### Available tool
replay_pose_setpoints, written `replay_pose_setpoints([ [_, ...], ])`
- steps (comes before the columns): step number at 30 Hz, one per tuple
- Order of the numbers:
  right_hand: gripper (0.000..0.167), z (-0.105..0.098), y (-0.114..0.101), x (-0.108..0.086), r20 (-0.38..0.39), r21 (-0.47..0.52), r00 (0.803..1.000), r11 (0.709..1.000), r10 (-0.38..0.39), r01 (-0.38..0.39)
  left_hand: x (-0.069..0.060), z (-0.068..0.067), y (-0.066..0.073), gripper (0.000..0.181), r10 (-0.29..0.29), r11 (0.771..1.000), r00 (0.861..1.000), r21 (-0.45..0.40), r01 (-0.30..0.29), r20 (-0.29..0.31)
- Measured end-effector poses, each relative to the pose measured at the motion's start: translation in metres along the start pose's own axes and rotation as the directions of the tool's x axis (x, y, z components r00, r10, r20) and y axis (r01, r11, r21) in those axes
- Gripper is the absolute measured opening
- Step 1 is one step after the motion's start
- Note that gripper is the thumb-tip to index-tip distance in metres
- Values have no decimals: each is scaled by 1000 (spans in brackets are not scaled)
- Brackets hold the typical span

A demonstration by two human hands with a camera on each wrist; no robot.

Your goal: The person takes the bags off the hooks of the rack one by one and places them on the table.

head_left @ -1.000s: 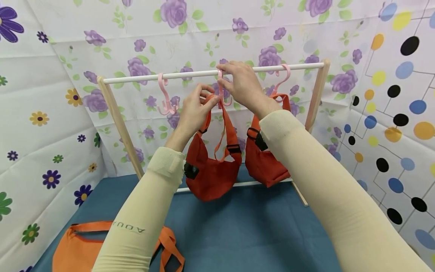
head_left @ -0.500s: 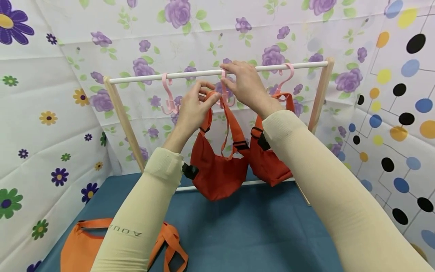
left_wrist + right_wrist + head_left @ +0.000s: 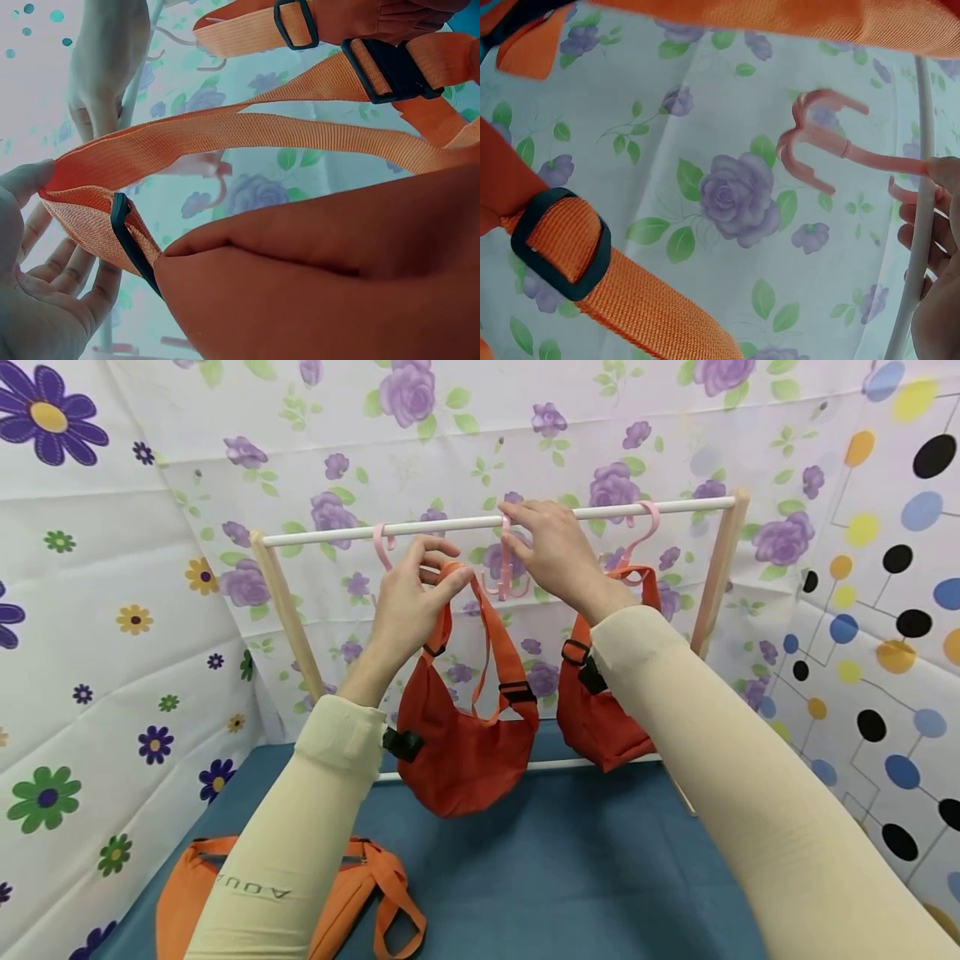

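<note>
Head view: one red bag (image 3: pixel 600 727) is hung, second bag (image 3: pixel 468 760), strap (image 3: pixel 502 647) pinched by left hand (image 3: pixel 407 597), is held off the hook (image 3: pixel 506 567) gripped by right hand (image 3: pixel 555 547), orange bag (image 3: pixel 180 902) unhung on table (image 3: pixel 570 877).

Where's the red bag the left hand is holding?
In the head view, the red bag hangs by its strap from the left hand near the picture's middle, below the white rail and left of the other hanging red bag.

Head view forward and down, wrist views closer, floral backdrop (image 3: pixel 457 468) shared (all three)
</note>
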State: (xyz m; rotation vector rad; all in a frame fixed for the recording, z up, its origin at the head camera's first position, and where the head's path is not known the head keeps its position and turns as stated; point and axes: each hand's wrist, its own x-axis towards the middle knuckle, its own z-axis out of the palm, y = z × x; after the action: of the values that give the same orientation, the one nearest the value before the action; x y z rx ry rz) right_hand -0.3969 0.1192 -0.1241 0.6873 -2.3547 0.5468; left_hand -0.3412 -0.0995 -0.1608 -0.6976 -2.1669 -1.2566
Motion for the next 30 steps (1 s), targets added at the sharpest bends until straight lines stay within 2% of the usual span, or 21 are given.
replay_pose_setpoints([
  [6,53,1,3,-4,4,-62,999,997,-46,46,-4,-10,-1,40,11,1000,1000,4,-11,7],
  [18,60,1,3,-6,45,-59,998,997,-48,51,-10,-30,-3,38,12,998,1000,-61,-13,-21],
  [21,60,1,4,-10,-26,-21,998,998,-55,54,-11,-34,-2,39,19,998,1000,-63,-20,-24],
  [23,57,3,5,-15,-106,22,992,997,-68,70,-12,-37,-1,39,24,998,999,-52,-25,-24],
  [26,53,5,3,-26,-226,79,968,988,-110,131,-13,-40,0,40,27,999,999,-41,-28,-25],
  [30,50,11,-3,-46,-308,148,941,970,-142,194,-14,-43,-1,38,30,999,999,-43,-31,-31],
])
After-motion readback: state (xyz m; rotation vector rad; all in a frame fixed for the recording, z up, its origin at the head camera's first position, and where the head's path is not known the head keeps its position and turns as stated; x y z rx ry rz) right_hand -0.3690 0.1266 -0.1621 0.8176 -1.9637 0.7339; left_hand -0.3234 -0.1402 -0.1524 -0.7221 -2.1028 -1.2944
